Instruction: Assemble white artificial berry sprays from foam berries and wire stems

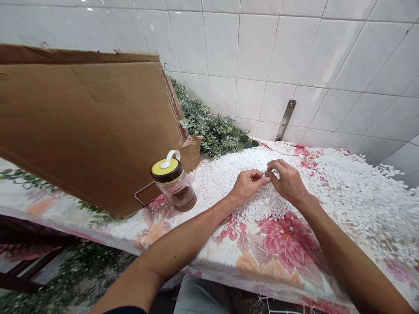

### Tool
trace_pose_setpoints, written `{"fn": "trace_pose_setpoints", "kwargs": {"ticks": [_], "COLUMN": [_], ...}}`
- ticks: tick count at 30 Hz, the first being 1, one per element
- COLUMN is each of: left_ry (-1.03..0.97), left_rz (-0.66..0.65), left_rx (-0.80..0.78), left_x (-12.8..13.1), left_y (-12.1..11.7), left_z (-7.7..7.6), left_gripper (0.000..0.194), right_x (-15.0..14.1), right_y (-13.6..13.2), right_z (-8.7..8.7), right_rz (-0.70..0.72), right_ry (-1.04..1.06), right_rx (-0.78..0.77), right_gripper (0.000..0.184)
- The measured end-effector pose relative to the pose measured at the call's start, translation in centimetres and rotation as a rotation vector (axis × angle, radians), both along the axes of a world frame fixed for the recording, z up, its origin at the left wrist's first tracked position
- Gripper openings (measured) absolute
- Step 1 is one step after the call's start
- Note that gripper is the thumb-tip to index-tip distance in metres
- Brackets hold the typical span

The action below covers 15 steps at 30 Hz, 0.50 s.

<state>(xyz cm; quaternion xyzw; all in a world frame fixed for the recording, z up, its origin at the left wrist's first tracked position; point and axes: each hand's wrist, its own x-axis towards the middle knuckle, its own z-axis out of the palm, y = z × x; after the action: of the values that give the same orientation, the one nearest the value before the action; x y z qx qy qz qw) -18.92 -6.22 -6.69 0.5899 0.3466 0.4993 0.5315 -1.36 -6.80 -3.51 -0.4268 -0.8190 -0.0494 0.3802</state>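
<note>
1. Across a counter (262, 266) draped in pink-flowered cloth, a loose mass of white beaded plastic sprays (343, 205) spreads widely.
2. Above those sprays, the left hand (248, 185) and right hand (288, 182) meet at the fingertips, pinching a small, clear, glossy piece (274, 174) between them.
3. Beyond the hands, a heap of green artificial foliage (212, 135) lies against the white tiled wall (327, 56), beside a brown cardboard sheet (81, 126) and a yellow-lidded glass jar (173, 185).
4. Most sprays appear still loose; no sorted or finished batch can be seen.
</note>
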Motion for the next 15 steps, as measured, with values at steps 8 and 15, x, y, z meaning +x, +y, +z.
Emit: {"fn": "trace_pose_setpoints", "kwargs": {"ticks": [8, 15], "left_ry": [-0.24, -0.319], "left_rz": [0.007, -0.159], "left_rx": [-0.268, -0.338], "left_x": [-0.86, -0.83], "left_y": [0.93, 0.67], "left_z": [0.34, 0.23], "left_gripper": [0.045, 0.043], "right_x": [0.52, 0.46], "right_y": [0.54, 0.48], "right_z": [-0.19, 0.06], "right_rz": [-0.18, -0.177], "right_ry": [0.298, 0.418], "right_rx": [-0.093, -0.221], "right_gripper": [0.012, 0.014]}}
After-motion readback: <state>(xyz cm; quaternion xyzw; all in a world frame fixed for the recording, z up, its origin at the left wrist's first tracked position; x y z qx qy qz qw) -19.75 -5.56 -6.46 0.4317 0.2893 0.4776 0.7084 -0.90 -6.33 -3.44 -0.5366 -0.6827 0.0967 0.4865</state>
